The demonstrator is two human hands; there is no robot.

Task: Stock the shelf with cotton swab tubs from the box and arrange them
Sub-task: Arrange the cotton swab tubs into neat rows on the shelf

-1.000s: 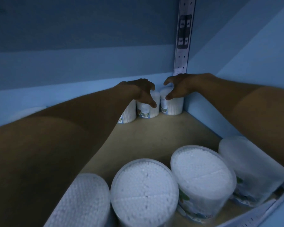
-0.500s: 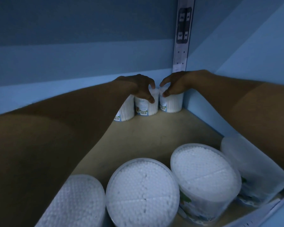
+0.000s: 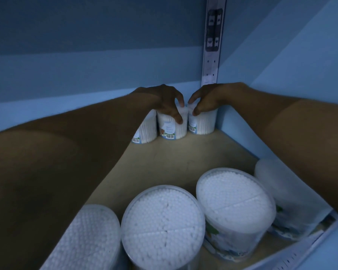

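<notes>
Three clear tubs of white cotton swabs stand in a row at the back right corner of the shelf. My left hand (image 3: 164,102) grips the top of the middle tub (image 3: 170,129) with curled fingers. My right hand (image 3: 207,100) grips the top of the corner tub (image 3: 203,123) the same way. The third tub (image 3: 146,131) stands to the left, partly hidden behind my left forearm. Both tubs stand upright on the beige shelf board (image 3: 183,158).
Several more swab tubs stand in a row at the shelf's front edge, among them one at centre (image 3: 162,225) and one to its right (image 3: 234,207). A perforated metal upright (image 3: 212,55) runs up the back corner. The blue side wall (image 3: 281,75) closes the right.
Both hands and the two gripped tubs have settled lower and closer to the back corner; the hands have come nearer to each other.
</notes>
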